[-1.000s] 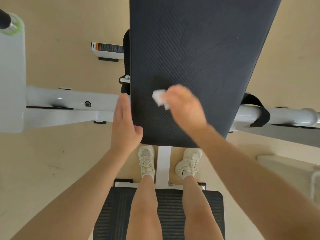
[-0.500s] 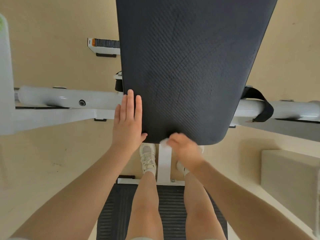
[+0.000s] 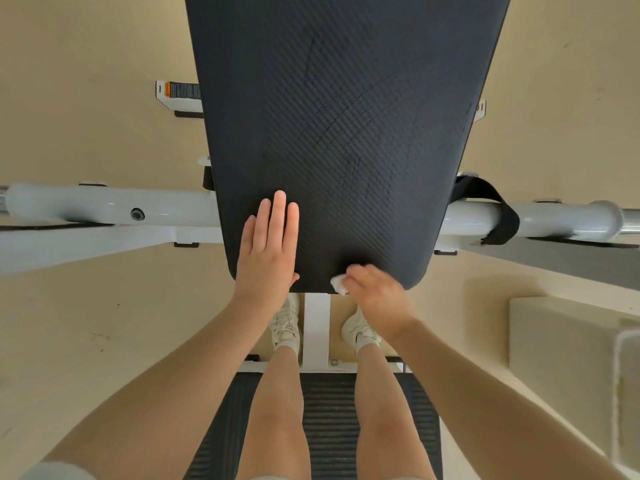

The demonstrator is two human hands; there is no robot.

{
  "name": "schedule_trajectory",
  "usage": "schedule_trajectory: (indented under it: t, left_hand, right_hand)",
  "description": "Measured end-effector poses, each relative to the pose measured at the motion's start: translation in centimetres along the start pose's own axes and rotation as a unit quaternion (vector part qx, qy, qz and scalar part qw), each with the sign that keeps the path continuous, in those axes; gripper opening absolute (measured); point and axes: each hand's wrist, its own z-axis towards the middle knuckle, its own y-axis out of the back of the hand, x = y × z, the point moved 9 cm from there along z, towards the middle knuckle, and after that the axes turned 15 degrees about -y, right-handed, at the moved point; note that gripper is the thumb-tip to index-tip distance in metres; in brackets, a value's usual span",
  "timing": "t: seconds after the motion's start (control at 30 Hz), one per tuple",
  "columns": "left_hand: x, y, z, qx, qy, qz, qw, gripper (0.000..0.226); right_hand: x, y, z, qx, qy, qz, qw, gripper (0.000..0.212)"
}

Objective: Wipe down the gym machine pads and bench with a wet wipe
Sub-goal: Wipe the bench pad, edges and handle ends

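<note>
Presently, the right hand (image 3: 375, 294) pinched the wet wipe (image 3: 338, 284) at the bench pad's (image 3: 346, 116) near edge; the left hand (image 3: 268, 251) lay flat, bracing — overlapping strokes and steady pressure advised.

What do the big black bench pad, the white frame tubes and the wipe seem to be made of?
The large black rectangular bench pad looks like matte vinyl or synthetic leather: fine diagonal weave embossing, rounded padded corners. The glossy white frame tube looks like painted metal, judging by its sheen and bolt. The small crumpled white wipe looks like soft non-woven cloth or paper; too small to tell.
</note>
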Motion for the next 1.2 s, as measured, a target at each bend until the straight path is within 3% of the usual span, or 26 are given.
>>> schedule_trajectory:
  t: [0.1,0.17,0.23,0.3,0.37,0.47,0.63,0.7,0.77,0.8,0.9,1.0,1.1,1.2]
  left_hand:
    - [0.1,0.1,0.0,-0.003,0.005,-0.001,1.000,0.116]
    - [-0.1,0.2,-0.1,0.004,0.014,-0.007,1.000,0.118]
    - [-0.4,0.3,0.1,0.009,0.027,-0.004,1.000,0.121]
    - [-0.8,0.4,0.3,0.007,0.045,-0.014,0.999,0.122]
    - [-1.1,0.3,0.8,-0.006,0.068,-0.039,0.997,0.123]
    - [-1.5,0.1,1.3,-0.004,0.098,-0.037,0.994,0.125]
    - [-1.8,-0.1,1.3,0.006,0.121,-0.033,0.992,0.127]
    - [-2.0,0.1,1.2,0.005,0.123,-0.028,0.992,0.125]
    - [-2.6,0.7,1.3,-0.011,0.102,-0.013,0.995,0.119]
    - [-3.2,1.0,1.5,-0.025,0.077,-0.009,0.997,0.114]
    - [-6.0,1.4,2.2,-0.044,-0.026,0.003,0.999,0.108]
    - [-7.8,1.0,3.1,-0.029,-0.082,0.033,0.996,0.112]
    - [-8.1,0.4,3.6,-0.012,-0.067,0.049,0.996,0.112]
    - [-8.2,0.0,3.5,-0.001,-0.053,0.052,0.997,0.112]
  right_hand:
    - [-0.2,-1.5,-0.5,0.058,0.011,-0.048,0.997,0.049]
    - [-0.3,1.5,0.4,-0.005,0.012,-0.002,1.000,0.039]
    - [-3.0,6.3,1.7,-0.098,-0.041,0.063,0.992,0.012]
    - [-4.5,11.3,3.4,-0.196,-0.053,0.053,0.978,0.028]
    - [-5.8,15.4,5.0,-0.270,-0.064,0.088,0.957,0.030]
    - [-6.4,15.7,6.5,-0.273,-0.081,0.131,0.950,0.028]
    - [-5.1,4.6,1.2,-0.126,0.019,0.066,0.990,0.019]
    - [-4.8,-0.7,-2.0,-0.024,0.051,-0.016,0.998,0.041]
    - [-5.5,-3.9,-3.7,0.104,0.014,-0.048,0.993,0.040]
    - [-5.7,-3.3,-3.7,0.114,-0.004,-0.038,0.993,0.032]
    - [-7.1,4.4,-0.3,-0.047,-0.063,0.101,0.992,0.030]
    - [-9.0,13.5,3.0,-0.252,-0.074,0.116,0.958,0.022]
    - [-10.2,15.1,4.6,-0.312,-0.067,0.123,0.940,0.020]
    - [-9.3,10.9,2.6,-0.311,-0.021,0.111,0.944,0.014]
